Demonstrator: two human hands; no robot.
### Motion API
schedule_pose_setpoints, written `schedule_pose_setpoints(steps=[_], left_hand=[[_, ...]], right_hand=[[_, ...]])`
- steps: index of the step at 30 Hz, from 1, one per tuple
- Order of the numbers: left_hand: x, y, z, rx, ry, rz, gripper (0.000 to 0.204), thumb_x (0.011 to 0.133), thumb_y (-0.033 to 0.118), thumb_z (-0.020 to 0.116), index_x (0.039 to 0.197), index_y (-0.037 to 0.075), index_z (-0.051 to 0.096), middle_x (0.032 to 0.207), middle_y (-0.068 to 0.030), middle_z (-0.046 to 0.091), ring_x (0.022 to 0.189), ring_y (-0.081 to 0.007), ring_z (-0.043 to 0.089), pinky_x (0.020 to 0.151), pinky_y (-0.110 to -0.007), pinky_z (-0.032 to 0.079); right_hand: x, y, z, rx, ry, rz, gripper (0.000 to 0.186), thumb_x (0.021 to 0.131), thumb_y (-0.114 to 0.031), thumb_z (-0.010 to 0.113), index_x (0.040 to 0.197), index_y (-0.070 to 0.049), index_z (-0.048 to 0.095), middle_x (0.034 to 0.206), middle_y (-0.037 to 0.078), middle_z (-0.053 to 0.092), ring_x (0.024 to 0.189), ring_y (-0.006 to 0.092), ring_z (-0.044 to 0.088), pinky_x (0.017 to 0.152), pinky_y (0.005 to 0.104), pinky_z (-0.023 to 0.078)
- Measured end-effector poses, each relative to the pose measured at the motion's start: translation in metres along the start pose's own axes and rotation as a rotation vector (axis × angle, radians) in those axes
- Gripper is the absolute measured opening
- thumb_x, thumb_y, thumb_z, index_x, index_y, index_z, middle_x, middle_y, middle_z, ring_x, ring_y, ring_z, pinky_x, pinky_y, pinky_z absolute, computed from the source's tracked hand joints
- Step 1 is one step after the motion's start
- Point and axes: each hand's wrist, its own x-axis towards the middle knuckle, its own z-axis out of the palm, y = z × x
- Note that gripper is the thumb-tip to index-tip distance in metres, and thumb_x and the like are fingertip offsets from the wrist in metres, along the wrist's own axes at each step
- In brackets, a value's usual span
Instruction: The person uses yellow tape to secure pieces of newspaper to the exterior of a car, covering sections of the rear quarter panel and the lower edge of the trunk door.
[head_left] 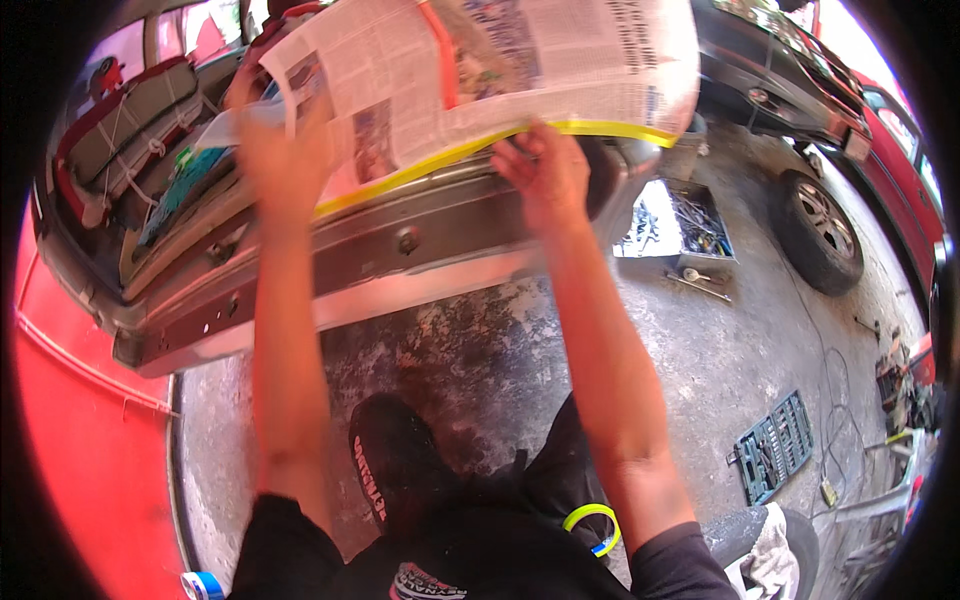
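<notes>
A newspaper sheet (400, 110) lies spread over the rear part of a grey car. Yellow masking tape (430, 168) runs along its near edge. My right hand (548, 180) is at this taped edge, with its fingers curled and the fingertips pinching the edge. My left hand (285, 165) is by the sheet's left side, beside some clear plastic sheeting (225, 130); motion smears its fingers, so its grip cannot be made out. Below both hands runs the car's rear bumper (400, 285), dull grey with a pale lower strip.
A roll of yellow tape (592, 515) is beside my right leg. Right of the bumper stands an open metal toolbox (735, 262). Farther right are a loose wheel (815, 230), a blue socket set case (770, 450) and a cable (835, 385). A red panel (90, 430) borders the left.
</notes>
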Motion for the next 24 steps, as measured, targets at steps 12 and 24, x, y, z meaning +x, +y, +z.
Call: schedule_pose_setpoints(steps=[12, 24], left_hand=[[-0.211, -0.202, -0.027, 0.078, -0.101, -0.669, 0.049, 0.107, 0.042, 0.066, 0.130, -0.001, 0.071, 0.116, -0.0164, 0.077, 0.098, -0.0303, 0.072, 0.089, -0.043, 0.056], [-0.197, -0.252, 0.003, -0.136, -0.246, -1.046, 0.034, 0.108, 0.026, 0.063, 0.126, -0.002, 0.071, 0.117, -0.0159, 0.076, 0.107, -0.0284, 0.071, 0.095, -0.041, 0.054]], right_hand=[[-0.006, 0.012, 0.013, 0.032, 0.030, 0.005, 0.023, 0.105, -0.023, 0.070, 0.115, -0.003, 0.064, 0.100, 0.008, 0.067, 0.083, 0.0246, 0.078, 0.070, 0.0332, 0.065], [0.006, 0.015, -0.012, -0.202, -0.065, -0.259, 0.029, 0.095, -0.013, 0.075, 0.121, -0.001, 0.071, 0.084, 0.006, 0.072, 0.069, 0.0148, 0.073, 0.068, 0.0315, 0.058]])
